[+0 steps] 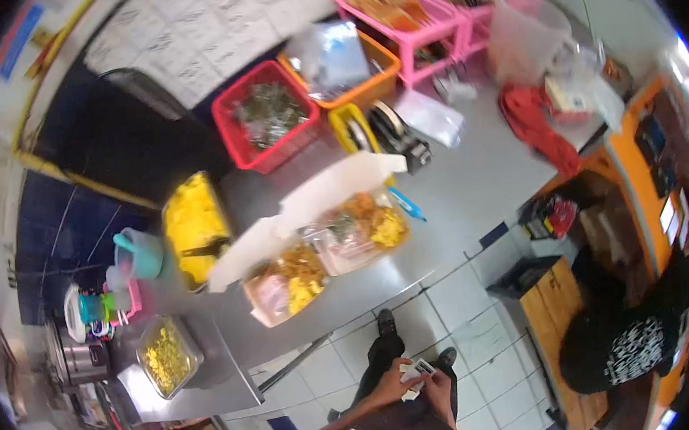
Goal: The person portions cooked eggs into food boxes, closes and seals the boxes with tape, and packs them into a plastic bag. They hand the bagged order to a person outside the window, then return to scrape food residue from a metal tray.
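Note:
Low in the view, in front of my body, my left hand [394, 384] and my right hand [437, 389] are closed round a small white packet or label with dark print [419, 370]. Its exact kind is too small to tell. Beyond them, on the metal counter [458, 205], two open white boxes hold food: one box [269, 310] at the left and one [348, 256] at the right, both with yellow pieces and fried-looking food. Their lids are folded back. A blue marker [407, 204] lies beside the right box.
A yellow-filled tray [194, 228], a red basket [234, 134], an orange basket [382, 85] and a tape dispenser [403, 140] stand on the counter. A clear container [169, 361] is at the left. A person in black [618, 347] is at the right, by a wooden surface [555, 299].

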The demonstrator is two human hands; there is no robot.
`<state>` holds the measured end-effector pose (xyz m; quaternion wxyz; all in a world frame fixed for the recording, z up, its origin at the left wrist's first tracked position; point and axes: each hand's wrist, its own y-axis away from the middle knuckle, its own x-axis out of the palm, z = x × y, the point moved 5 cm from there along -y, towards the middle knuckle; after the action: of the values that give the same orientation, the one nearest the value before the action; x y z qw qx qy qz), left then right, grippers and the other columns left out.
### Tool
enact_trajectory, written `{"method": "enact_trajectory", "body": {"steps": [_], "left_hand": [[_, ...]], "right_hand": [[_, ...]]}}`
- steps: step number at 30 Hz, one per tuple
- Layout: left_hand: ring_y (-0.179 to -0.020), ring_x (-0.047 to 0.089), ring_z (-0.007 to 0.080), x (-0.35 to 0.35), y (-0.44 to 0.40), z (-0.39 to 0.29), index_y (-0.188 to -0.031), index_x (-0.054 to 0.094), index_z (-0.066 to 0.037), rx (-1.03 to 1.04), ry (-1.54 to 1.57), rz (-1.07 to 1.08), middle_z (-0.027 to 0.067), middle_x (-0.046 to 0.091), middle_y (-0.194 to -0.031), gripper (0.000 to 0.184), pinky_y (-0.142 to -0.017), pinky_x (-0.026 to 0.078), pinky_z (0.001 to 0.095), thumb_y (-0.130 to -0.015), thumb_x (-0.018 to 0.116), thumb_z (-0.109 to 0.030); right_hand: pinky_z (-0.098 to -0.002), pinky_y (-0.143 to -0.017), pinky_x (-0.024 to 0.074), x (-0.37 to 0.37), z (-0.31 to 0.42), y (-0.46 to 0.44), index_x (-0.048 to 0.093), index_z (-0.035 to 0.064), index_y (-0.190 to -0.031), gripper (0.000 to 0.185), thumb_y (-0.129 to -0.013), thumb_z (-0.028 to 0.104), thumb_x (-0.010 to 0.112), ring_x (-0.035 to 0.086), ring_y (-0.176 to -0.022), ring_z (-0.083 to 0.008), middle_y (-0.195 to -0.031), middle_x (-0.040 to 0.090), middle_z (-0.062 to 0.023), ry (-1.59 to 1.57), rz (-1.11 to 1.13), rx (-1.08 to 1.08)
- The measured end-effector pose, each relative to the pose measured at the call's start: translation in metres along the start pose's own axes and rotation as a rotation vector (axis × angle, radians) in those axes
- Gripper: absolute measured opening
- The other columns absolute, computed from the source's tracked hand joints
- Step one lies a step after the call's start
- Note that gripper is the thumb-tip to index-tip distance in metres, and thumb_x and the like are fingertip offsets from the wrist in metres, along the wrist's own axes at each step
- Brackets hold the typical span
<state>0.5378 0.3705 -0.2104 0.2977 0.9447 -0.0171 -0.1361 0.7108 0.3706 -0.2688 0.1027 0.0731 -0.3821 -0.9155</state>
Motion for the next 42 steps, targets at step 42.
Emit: {"method": "enact_trajectory", "body": {"steps": [42], "left_hand": [[-0.067,0.064,0.0281,-0.224,-0.058,-0.209,-0.085,0.071,-0.013,0.008,-0.494,-1.062,0.0061,0.063,-0.073,0.003,-0.060,0.049,0.0405,-0.085,0.070,-0.016]], "right_hand": [[-0.0528,-0.102,0.0332,0.104,0.358,-0.097,0.054,0.0089,-0.136,0.061,-0.084,0.036,0.070,0.048,-0.120,-0.0266,-0.123,0.056,-0.0082,1.124,0.309,-1.375]]}}
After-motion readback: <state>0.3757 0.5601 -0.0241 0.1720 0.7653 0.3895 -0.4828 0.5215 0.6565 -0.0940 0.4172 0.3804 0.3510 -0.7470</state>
